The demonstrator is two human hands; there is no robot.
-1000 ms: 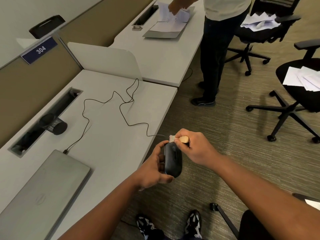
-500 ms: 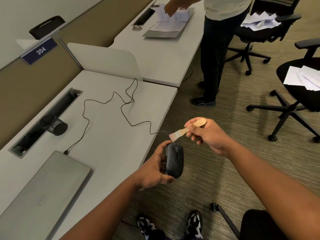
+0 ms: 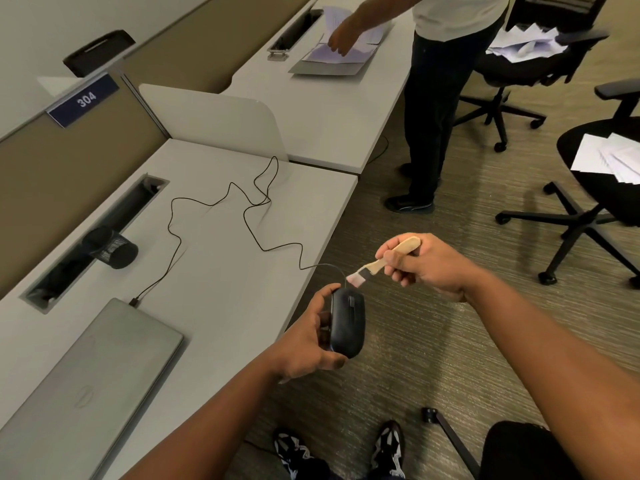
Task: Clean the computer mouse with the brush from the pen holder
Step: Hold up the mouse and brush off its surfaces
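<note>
My left hand grips a black wired computer mouse, held in the air just past the desk's front edge, top side up. My right hand pinches the wooden handle of a small brush. Its pale bristles point down-left and hover just above the mouse's front end, near where the cable leaves it. The black mesh pen holder lies on its side on the desk, far left, beside the cable slot.
The mouse cable loops across the grey desk to a closed silver laptop. A person stands at the neighbouring desk handling papers. Office chairs with papers stand on the carpet to the right.
My right hand lifted the brush off the mouse's front and drew it up to the right, then held it there. The left hand kept the mouse nearly still.
</note>
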